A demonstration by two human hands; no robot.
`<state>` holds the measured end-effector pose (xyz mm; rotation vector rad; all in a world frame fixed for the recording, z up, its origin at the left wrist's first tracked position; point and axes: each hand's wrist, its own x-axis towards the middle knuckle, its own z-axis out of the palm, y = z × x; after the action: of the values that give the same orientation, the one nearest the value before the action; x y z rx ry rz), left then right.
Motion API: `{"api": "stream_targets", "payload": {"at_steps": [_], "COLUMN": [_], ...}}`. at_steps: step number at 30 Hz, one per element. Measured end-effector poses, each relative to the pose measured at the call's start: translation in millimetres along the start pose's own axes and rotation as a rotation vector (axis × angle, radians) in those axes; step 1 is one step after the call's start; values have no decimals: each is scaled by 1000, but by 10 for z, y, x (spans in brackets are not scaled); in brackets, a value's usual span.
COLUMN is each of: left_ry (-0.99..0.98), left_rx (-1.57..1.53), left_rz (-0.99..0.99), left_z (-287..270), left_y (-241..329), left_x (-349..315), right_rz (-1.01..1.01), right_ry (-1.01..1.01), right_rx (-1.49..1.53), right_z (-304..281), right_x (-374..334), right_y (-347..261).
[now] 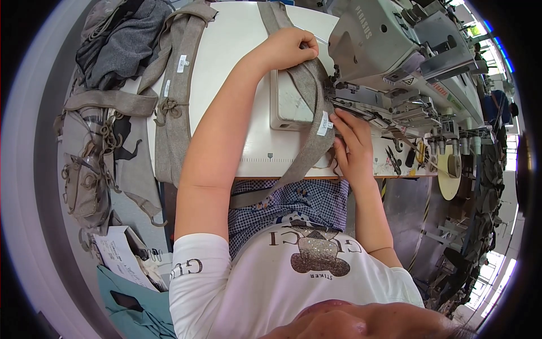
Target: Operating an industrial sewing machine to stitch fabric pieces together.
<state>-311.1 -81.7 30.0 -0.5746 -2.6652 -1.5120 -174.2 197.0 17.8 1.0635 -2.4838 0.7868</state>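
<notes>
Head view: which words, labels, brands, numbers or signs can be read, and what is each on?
I won't copy wording, only locate it.
Sewing machine: legible lettering; a triangular warning sign.
White shirt: legible lettering.
White label on the grey strip by the right hand: too small.
Labels on the strip further left: too small.
Paper, lower left: too small.
Ruled scale on the table: too small.

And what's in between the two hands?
In the head view, a curving stretch of the grey-brown fabric strip runs between the left hand and the right hand, with a white label beside the right hand's fingers.
</notes>
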Motion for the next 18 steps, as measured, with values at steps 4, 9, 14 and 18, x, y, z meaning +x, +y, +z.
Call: {"api": "stream_targets", "payload": {"at_steps": [4, 9, 14, 18], "left_ry": [49, -5, 27, 13], "left_rx": [-75, -6, 338, 382], "left_rz": [-8, -4, -7, -45], "left_z": [44, 40, 71, 63], "left_y": [-31, -19, 130, 169], "left_x": [11, 42, -29, -42], "right_rz": [0, 3, 3, 5], "right_ry": [-3, -5, -11, -6], "right_rx": [3, 12, 5, 7], "right_z": [1, 7, 4, 6], "right_x": [-6, -7, -5, -5], "right_y": [10, 12, 12, 12]}}
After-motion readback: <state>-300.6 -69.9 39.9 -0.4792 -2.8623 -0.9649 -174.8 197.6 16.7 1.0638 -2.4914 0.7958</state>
